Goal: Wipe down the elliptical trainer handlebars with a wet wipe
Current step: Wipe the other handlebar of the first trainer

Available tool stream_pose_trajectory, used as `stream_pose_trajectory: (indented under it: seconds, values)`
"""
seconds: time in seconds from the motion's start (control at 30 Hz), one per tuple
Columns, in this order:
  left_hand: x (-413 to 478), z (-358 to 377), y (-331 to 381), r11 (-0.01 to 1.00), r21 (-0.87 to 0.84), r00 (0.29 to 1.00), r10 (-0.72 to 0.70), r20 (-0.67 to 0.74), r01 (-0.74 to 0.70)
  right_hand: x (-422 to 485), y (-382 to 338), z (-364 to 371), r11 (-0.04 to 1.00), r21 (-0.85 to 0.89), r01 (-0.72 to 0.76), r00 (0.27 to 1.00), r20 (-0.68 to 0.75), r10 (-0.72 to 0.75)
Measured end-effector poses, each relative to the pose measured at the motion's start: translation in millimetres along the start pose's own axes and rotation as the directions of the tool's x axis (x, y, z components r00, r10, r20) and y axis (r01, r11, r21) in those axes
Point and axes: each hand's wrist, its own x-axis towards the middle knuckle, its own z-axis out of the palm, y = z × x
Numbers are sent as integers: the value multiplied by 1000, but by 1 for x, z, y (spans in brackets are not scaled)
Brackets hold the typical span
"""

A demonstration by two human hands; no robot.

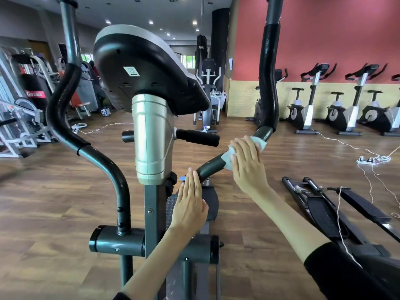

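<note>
My right hand (246, 165) covered most of the wipe (259, 143); the handlebar (268, 72) and its twin (68, 33) ran off the top edge; the console label (131, 71) was too small for me to read.

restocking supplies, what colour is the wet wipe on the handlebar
Pale bluish white; the wet wipe shows best in the head view, under the right hand.
</note>
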Motion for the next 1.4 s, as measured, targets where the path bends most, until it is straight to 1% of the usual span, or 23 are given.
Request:
stream_pose_trajectory:
  seconds: [0.13, 0.23, 0.33, 0.4, 0.47, 0.53, 0.6, 0.7, 0.87, 0.93, 1.07, 1.13, 1.2, 1.33, 1.37, 1.4]
  values:
    - [-4, 4, -3, 1000, -26, 1000, -4, -7, 4, -7, -35, 9, 998, 9, 63, 998, 28, -63]
    - [-10, 10, -6, 1000, -2, 1000, -18, -25, 18, -14, -57, 17, 992, -17, 124, 991, 53, -123]
    - [-16, 17, -9, 999, 42, 1000, -23, -18, 23, -24, -69, 28, 955, -47, 291, 953, 102, -286]
    - [-20, 18, -10, 998, 51, 1000, -28, -6, 28, -26, -63, 31, 914, -58, 401, 913, 110, -393]
    - [-24, 17, -12, 999, 40, 999, -30, 15, 29, -24, -49, 29, 876, -95, 472, 881, 100, -463]
    - [-29, 17, -15, 999, 37, 998, -36, 46, 34, -19, -33, 24, 886, -114, 449, 894, 72, -443]
    - [-33, 18, -18, 998, 53, 998, -35, 57, 32, -13, -17, 17, 923, -111, 369, 929, 38, -367]
    - [-36, 18, -20, 997, 69, 997, -29, 76, 24, -6, -3, 11, 949, -107, 297, 955, 38, -294]
    - [-36, 19, -20, 998, 54, 996, -26, 88, 21, -4, -22, 14, 985, -78, 155, 987, -32, -158]
    - [-37, 20, -21, 998, 51, 994, -33, 102, 28, -5, -34, 16, 989, -73, 130, 990, -44, -134]
    - [-36, 24, -24, 999, 46, 996, -23, 83, 19, -6, -52, 22, 982, -86, 169, 984, -39, -173]
    - [-35, 26, -24, 999, 30, 999, -12, 52, 11, -9, -62, 27, 970, -104, 221, 975, -10, -223]
    - [-35, 27, -24, 1000, 11, 999, -15, 53, 14, -12, -66, 31, 949, -100, 298, 954, 4, -299]
    - [-35, 28, -23, 999, 27, 998, -20, 61, 19, -11, -36, 32, 860, -158, 485, 874, 39, -485]
    - [-35, 28, -23, 999, 31, 997, -23, 70, 21, -10, -25, 30, 853, -165, 496, 867, 42, -496]
    - [-35, 28, -23, 999, 37, 997, -25, 75, 22, -7, -13, 27, 861, -166, 480, 876, 38, -481]
